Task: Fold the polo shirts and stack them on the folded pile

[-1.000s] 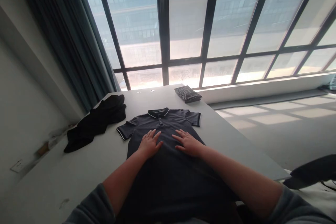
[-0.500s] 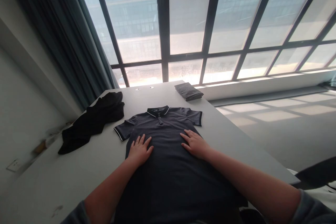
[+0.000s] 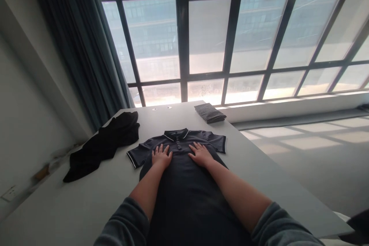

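A dark navy polo shirt (image 3: 187, 184) lies spread front side up, its collar pointing away from me and its short sleeves out to both sides. White lines trim the collar and cuffs, and a short row of buttons runs below the collar. My left hand (image 3: 162, 156) rests flat on the left chest of the shirt, fingers spread. On the other side of the buttons, my right hand (image 3: 201, 154) also lies flat with its fingers apart. Neither hand grips the fabric. My forearms cover part of the shirt's sides.
The white table (image 3: 100, 203) carries a crumpled black garment (image 3: 106, 142) at the left and a folded striped cloth (image 3: 210, 113) at the far right corner. Behind stand a dark curtain (image 3: 77, 46) and a large window. The table's right edge drops to the floor.
Both hands have slid up the shirt toward the collar and come closer together, still flat. My view has tilted up a little. The shirt lies much as before.
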`<action>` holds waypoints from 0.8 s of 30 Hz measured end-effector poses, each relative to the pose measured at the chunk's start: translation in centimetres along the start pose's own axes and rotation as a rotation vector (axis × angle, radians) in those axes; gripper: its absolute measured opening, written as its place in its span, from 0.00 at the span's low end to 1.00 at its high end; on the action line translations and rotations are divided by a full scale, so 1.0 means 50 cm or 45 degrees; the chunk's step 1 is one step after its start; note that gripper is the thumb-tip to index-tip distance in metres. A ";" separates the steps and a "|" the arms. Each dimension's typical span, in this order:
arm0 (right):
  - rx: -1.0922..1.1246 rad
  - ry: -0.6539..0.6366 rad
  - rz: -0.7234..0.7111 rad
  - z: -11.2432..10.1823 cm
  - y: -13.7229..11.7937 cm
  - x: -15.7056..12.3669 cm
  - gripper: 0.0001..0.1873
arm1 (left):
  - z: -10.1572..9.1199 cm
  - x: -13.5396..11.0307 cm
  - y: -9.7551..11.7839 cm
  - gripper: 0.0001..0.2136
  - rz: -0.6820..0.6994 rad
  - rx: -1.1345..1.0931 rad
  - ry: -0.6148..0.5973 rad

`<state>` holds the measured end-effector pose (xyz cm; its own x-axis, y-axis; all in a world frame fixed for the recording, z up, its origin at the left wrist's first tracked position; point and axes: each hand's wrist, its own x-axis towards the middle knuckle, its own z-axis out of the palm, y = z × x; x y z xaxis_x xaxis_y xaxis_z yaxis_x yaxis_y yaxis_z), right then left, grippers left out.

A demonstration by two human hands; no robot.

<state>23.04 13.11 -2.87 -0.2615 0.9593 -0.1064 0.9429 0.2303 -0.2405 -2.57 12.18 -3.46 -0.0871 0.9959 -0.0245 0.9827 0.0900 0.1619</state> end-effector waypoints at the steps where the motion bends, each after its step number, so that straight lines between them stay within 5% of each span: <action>1: -0.003 0.014 0.020 0.001 0.005 0.003 0.39 | 0.000 0.002 -0.002 0.33 -0.008 0.007 -0.014; 11: -0.042 0.090 0.160 0.003 -0.008 0.011 0.39 | -0.008 0.075 0.065 0.34 -0.041 -0.058 0.069; 16: -0.030 0.067 0.162 0.009 -0.003 0.013 0.39 | -0.005 0.135 0.057 0.33 0.013 -0.071 0.053; 24: 0.015 0.087 0.166 0.010 -0.004 0.013 0.39 | -0.010 0.177 0.063 0.28 -0.052 -0.065 0.296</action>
<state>22.58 13.58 -3.39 -0.1222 0.9900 -0.0712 0.9652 0.1018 -0.2408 -0.33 21.30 -2.68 -0.1678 0.9664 0.1945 0.9686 0.1249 0.2151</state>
